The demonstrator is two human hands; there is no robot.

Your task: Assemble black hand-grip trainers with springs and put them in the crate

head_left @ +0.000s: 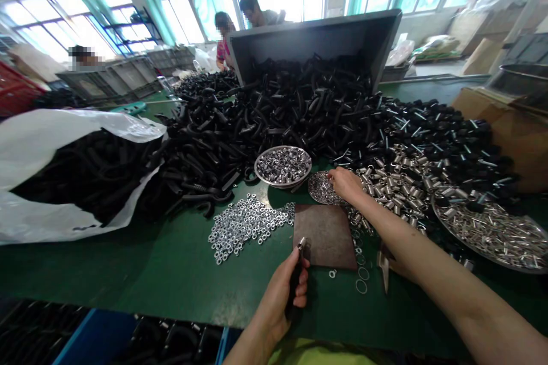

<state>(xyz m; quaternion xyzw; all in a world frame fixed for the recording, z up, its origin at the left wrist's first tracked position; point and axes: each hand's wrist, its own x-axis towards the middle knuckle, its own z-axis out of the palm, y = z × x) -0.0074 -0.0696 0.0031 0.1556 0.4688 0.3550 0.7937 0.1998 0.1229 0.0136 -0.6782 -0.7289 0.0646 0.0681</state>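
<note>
Fingers of the left hand [282,288] are wrapped tight around a black part [293,288], whose shiny metal tip [302,243] sticks out past the thumb, in front of a brown plate [325,231]. Beyond that plate, the right hand [347,183] has its fingertips down at small parts [321,187], though I cannot tell whether they pinch any. Nuts [244,222] spread left of the left fingers, a bowl [280,186] stands left of the right fingertips, and springs [396,182] lie to their right.
</note>
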